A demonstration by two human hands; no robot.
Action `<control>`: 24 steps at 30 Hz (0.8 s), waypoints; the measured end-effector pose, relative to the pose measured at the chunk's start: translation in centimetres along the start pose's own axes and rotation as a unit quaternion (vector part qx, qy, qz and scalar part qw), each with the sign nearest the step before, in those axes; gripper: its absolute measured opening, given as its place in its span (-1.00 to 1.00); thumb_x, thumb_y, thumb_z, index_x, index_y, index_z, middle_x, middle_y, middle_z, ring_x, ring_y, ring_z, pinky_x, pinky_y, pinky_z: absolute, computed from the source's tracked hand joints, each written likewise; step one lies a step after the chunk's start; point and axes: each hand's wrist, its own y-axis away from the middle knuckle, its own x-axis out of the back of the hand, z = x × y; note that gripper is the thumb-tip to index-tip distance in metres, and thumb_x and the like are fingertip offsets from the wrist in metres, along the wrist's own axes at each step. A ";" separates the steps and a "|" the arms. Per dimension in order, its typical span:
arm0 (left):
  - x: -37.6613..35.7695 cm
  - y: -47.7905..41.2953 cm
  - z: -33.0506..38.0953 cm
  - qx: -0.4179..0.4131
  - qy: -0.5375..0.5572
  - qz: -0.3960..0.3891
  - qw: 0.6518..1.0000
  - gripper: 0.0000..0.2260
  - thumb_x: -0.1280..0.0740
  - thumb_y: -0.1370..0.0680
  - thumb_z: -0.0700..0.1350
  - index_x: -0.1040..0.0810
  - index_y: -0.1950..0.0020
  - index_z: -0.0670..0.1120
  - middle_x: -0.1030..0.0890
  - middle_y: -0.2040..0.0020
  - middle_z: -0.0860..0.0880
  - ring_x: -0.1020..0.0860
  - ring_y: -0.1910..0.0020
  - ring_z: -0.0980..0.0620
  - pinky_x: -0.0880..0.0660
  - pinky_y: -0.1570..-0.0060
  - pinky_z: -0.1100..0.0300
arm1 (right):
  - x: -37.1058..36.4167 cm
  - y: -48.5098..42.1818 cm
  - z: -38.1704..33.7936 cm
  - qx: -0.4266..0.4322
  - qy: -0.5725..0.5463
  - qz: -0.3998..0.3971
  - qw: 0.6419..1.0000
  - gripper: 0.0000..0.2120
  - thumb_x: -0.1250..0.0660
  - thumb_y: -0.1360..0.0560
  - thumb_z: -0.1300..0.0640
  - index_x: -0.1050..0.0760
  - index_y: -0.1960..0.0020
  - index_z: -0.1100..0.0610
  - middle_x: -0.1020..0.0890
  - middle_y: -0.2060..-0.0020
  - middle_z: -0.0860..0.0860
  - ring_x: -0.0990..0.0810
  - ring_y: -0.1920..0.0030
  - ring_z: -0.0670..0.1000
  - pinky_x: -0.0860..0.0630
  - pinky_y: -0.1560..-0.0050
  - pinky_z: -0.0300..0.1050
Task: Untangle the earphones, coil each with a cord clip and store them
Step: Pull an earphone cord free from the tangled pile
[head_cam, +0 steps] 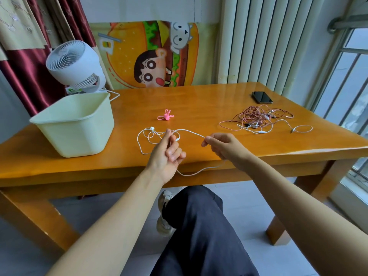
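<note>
Head view, centre of frame. I read the left hand as raised over the near table edge, with thumb and forefinger pinching the white earphone cord and the other fingers curled in toward the palm. The right hand, to its right, pinches the same cord between thumb and forefinger tips. Its remaining fingers are folded, and I cannot tell whether they touch the cord. Between the two pinches the cord spans a shallow arc, and a slack loop hangs below the table edge, between the wrists. Left of the left hand, loose white loops and one earbud lie on the wood. A pink cord clip sits just above centre, apart from both hands. A tangle of pink and white earphones lies right of centre, with a dark phone above it. A pale green tub stands at left, a white fan behind it.
</note>
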 end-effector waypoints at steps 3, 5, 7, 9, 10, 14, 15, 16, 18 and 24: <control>-0.1 0.1 -0.3 0.037 0.025 -0.059 0.997 -0.69 -0.18 -0.64 0.06 -0.46 0.25 -0.04 -0.26 0.57 0.08 -0.22 0.59 0.15 -0.35 0.40 0.29 | -0.6 -0.5 0.6 0.009 0.055 0.091 0.994 -0.71 -0.20 -0.65 0.06 -0.63 0.03 0.19 -0.38 0.41 0.00 -0.28 0.43 -0.09 -0.21 0.48 -0.33; -0.8 0.0 -0.1 0.005 0.055 -0.063 0.996 -0.74 -0.14 -0.66 -0.02 -0.51 0.13 -0.06 -0.39 0.49 0.08 -0.37 0.52 0.15 -0.45 0.34 0.28 | -1.1 -0.5 0.7 -0.001 0.109 0.065 0.992 -0.71 -0.21 -0.64 0.06 -0.65 0.05 0.18 -0.41 0.41 -0.03 -0.31 0.41 -0.10 -0.24 0.46 -0.33; -1.2 -0.5 0.0 -0.059 0.057 -0.050 0.995 -0.79 -0.14 -0.67 -0.12 -0.54 0.03 -0.11 -0.62 0.29 0.01 -0.62 0.26 0.09 -0.56 0.09 0.22 | -1.7 0.0 0.4 -0.029 0.160 -0.041 0.986 -0.72 -0.22 -0.64 0.05 -0.65 0.06 0.15 -0.41 0.42 -0.04 -0.32 0.42 -0.09 -0.25 0.46 -0.31; -1.0 -1.0 0.0 -0.132 -0.055 -0.039 0.989 -0.79 -0.14 -0.67 -0.16 -0.56 -0.02 -0.14 -0.68 -0.01 -0.07 -0.64 -0.10 0.00 -0.51 -0.18 0.15 | -2.3 0.9 0.1 -0.075 0.168 -0.183 0.966 -0.71 -0.21 -0.64 0.00 -0.64 0.04 0.12 -0.41 0.40 -0.02 -0.32 0.42 -0.07 -0.26 0.44 -0.28; -0.6 -1.3 -0.2 -0.167 -0.165 -0.026 0.972 -0.79 -0.15 -0.67 -0.17 -0.58 -0.03 -0.12 -0.67 -0.10 -0.06 -0.60 -0.20 0.02 -0.47 -0.25 0.18 | -2.6 1.3 -0.1 -0.092 0.155 -0.238 0.954 -0.71 -0.21 -0.64 -0.02 -0.64 0.02 0.11 -0.40 0.40 0.00 -0.31 0.43 -0.07 -0.26 0.43 -0.27; 2.1 -2.0 -1.1 -0.289 -0.607 -0.006 0.740 -0.79 -0.23 -0.64 -0.14 -0.67 0.00 -0.06 -0.68 -0.03 0.08 -0.59 -0.07 0.20 -0.42 0.03 0.53 | -2.5 1.3 -1.2 -0.018 0.135 -0.167 0.976 -0.76 -0.24 -0.63 0.09 -0.63 0.10 0.12 -0.39 0.47 -0.10 -0.29 0.46 -0.11 -0.24 0.44 -0.27; 2.6 -2.1 -1.3 -0.298 -0.642 -0.010 0.706 -0.79 -0.23 -0.64 -0.12 -0.68 0.02 -0.06 -0.69 0.05 0.08 -0.61 0.03 0.20 -0.42 0.13 0.53 | -2.2 1.0 -1.3 0.004 0.130 -0.112 0.985 -0.74 -0.23 -0.61 0.14 -0.62 0.16 0.15 -0.38 0.51 -0.12 -0.28 0.47 -0.11 -0.23 0.44 -0.25; 2.8 -2.1 -1.4 -0.304 -0.659 -0.014 0.688 -0.78 -0.23 -0.65 -0.11 -0.67 0.03 -0.07 -0.69 0.13 0.08 -0.61 0.13 0.19 -0.41 0.21 0.52 | -1.9 0.8 -1.5 0.018 0.122 -0.066 0.990 -0.72 -0.21 -0.59 0.17 -0.60 0.21 0.18 -0.36 0.52 -0.09 -0.26 0.48 -0.10 -0.22 0.44 -0.22; 2.5 -2.0 -1.4 -0.308 -0.674 -0.026 0.671 -0.75 -0.20 -0.66 -0.08 -0.63 0.09 -0.06 -0.63 0.28 0.07 -0.57 0.28 0.16 -0.39 0.30 0.46 | -1.7 0.4 -1.6 0.035 0.102 -0.002 0.994 -0.71 -0.20 -0.55 0.16 -0.54 0.30 0.19 -0.33 0.51 0.00 -0.24 0.48 -0.06 -0.20 0.43 -0.18; 1.4 -2.4 -0.6 -0.247 -0.631 -0.051 0.734 -0.73 -0.18 -0.67 -0.06 -0.65 0.01 -0.08 -0.66 -0.09 0.04 -0.58 -0.09 0.13 -0.49 -0.02 0.25 | -2.1 0.0 -1.9 0.071 0.024 0.043 0.996 -0.74 -0.18 -0.55 0.23 -0.53 0.27 0.20 -0.37 0.49 -0.02 -0.26 0.49 -0.10 -0.20 0.45 -0.22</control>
